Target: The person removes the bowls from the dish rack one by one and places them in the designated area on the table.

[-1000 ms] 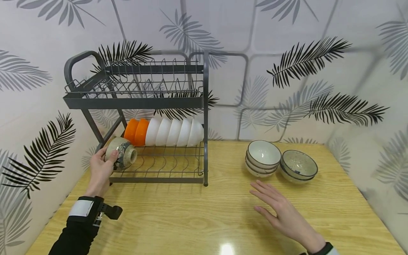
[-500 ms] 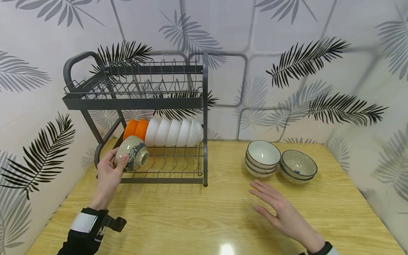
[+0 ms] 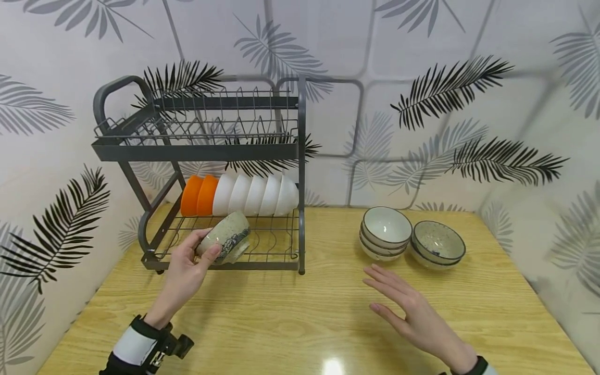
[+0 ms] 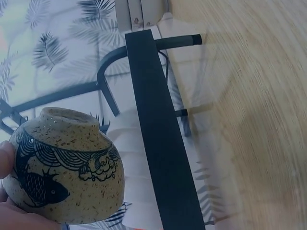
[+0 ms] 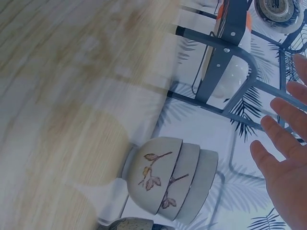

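Observation:
My left hand (image 3: pixel 187 265) grips a speckled bowl (image 3: pixel 227 238) by its rim, tilted with its foot toward the right. A dark blue fish-and-wave pattern on this bowl (image 4: pixel 67 167) shows in the left wrist view. It is held in front of the lower tier of the dark dish rack (image 3: pixel 225 265). My right hand (image 3: pixel 414 315) hovers over the table with fingers spread, holding nothing. Just beyond it stand a stack of white bowls (image 3: pixel 386 229) with dark rims and a stack of speckled bowls (image 3: pixel 438 242). Leaf sprigs decorate the white bowls (image 5: pixel 156 175) in the right wrist view.
On the rack's lower tier, orange bowls (image 3: pixel 199 195) and several white bowls (image 3: pixel 255 195) stand on edge in a row. The rack's upper tier (image 3: pixel 197 151) overhangs them. A leaf-patterned wall (image 3: pixel 337 41) borders the wooden table (image 3: pixel 290 323).
The left hand has carried the speckled bowl rightward and slightly down, away from the rack's left end, while turning it. My right hand has barely moved.

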`<state>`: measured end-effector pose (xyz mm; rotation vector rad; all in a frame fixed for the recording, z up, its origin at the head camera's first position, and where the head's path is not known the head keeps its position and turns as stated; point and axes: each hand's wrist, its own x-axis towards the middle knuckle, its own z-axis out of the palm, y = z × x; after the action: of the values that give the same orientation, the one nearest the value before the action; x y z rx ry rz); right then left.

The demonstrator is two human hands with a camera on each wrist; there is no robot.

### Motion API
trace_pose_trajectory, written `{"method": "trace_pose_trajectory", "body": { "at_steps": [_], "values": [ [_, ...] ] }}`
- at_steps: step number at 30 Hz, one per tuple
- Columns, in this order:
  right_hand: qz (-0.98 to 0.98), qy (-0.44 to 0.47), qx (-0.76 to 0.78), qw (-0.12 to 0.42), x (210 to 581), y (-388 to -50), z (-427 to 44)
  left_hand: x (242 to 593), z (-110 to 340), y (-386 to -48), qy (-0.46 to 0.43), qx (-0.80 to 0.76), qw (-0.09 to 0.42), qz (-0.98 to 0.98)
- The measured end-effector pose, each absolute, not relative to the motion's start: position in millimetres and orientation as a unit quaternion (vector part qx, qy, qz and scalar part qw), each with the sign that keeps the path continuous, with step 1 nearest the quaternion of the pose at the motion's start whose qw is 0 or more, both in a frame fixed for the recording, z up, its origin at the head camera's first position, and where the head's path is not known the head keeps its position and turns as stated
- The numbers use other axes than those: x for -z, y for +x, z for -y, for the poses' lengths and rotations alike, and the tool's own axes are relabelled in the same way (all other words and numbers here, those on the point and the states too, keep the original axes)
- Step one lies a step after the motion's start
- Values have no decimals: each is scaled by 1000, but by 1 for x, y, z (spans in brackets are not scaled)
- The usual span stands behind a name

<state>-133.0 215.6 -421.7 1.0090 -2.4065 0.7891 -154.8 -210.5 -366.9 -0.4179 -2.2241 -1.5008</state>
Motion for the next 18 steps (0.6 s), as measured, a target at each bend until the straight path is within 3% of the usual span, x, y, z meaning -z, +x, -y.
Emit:
{"method": "trace_pose_trajectory", "body": {
  "at_steps": [18],
  "values": [
    [841,394,-307,209,411,-128,-205,366,182,-137,-281,445,204,826]
  ]
}}
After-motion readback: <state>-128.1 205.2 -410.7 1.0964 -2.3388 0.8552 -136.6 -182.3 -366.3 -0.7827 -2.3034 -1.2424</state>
